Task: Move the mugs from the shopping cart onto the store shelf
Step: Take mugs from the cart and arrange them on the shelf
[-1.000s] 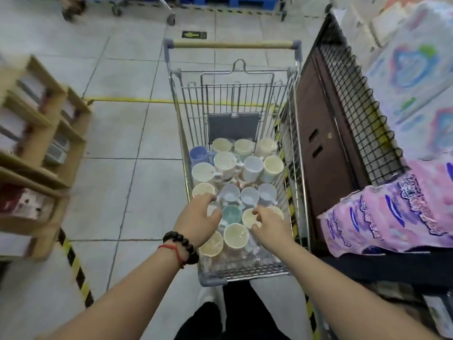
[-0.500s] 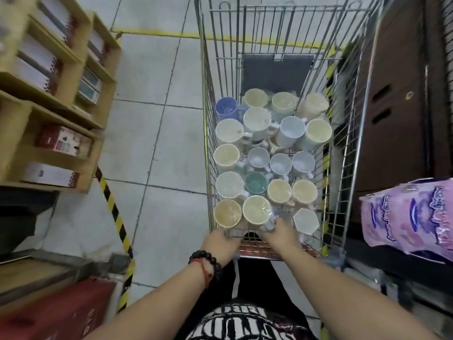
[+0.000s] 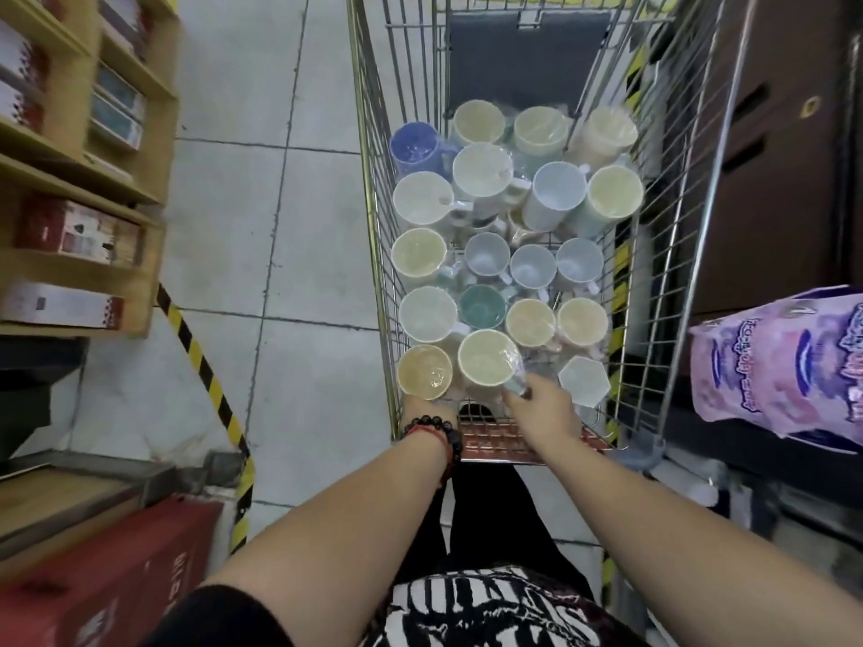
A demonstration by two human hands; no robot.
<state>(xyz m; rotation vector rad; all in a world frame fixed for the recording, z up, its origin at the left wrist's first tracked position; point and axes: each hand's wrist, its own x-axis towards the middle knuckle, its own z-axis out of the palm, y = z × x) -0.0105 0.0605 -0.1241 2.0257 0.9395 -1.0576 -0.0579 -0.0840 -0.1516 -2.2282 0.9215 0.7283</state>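
Down at the near end of the shopping cart [image 3: 373,189], both hands were at the mugs. The left hand [image 3: 427,410] sat low against the tan mug [image 3: 425,376] in the near-left corner, its fingers hidden behind the cup, so I could not tell whether it had closed on anything. The right hand [image 3: 544,406] was pinched around the plastic wrap and handle side of the cream mug [image 3: 485,364] beside it.

The likeliest trouble was the wrap: every mug looked bagged in slick film, and a grip on film alone could slide, letting the cup drop back onto the packed cups below and chip one. The mugs stood rim to rim and partly stacked toward the far end, so lifting one out at a tilt could knock its neighbours, such as the teal mug [image 3: 482,306] or the hexagonal white mug [image 3: 583,381].

Nothing had reached the wooden shelf [image 3: 140,189] on the left, which stood well apart across the tiled floor [image 3: 280,226] and already carried boxes. A red crate [image 3: 107,586] and a striped hazard line lay between person and shelf, and the pink packs [image 3: 784,366] crowded the right side of the cart.
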